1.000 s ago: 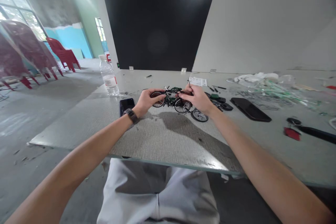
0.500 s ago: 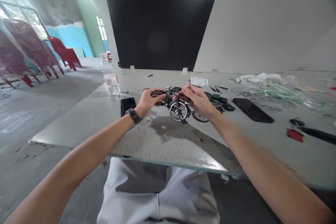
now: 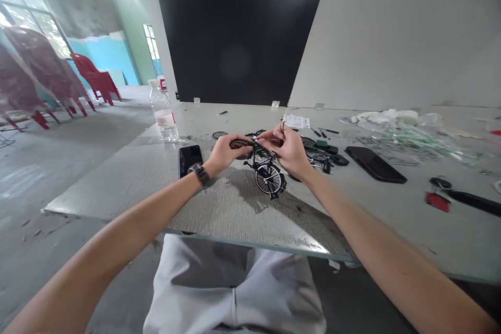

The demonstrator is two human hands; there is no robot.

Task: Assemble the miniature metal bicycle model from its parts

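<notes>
A miniature model bicycle (image 3: 269,178) with a black frame and spoked wheels is held between my two hands over the table. My left hand (image 3: 227,155) is closed on one of its wheels, thumb and fingers pinching the rim. My right hand (image 3: 290,148) is closed at the upper part of the frame, its fingertips touching the bicycle. A thin rod-like tool (image 3: 283,126) sticks up between the right fingers; its lower end is hidden. The other wheel points down toward me. Behind my right hand lie more dark bicycle parts (image 3: 319,155).
Phones lie at left (image 3: 190,159) and right (image 3: 374,165). A water bottle (image 3: 163,112) stands at the left edge. Plastic wrapping (image 3: 422,133) heaps at the back right, near a paper slip (image 3: 296,121). A black-handled tool (image 3: 475,201) with a red piece (image 3: 437,201) lies far right.
The bicycle has turned and tilted, its free wheel now lower and slightly right. My right hand has shifted a little left and down along the frame; my left hand moved slightly right.
</notes>
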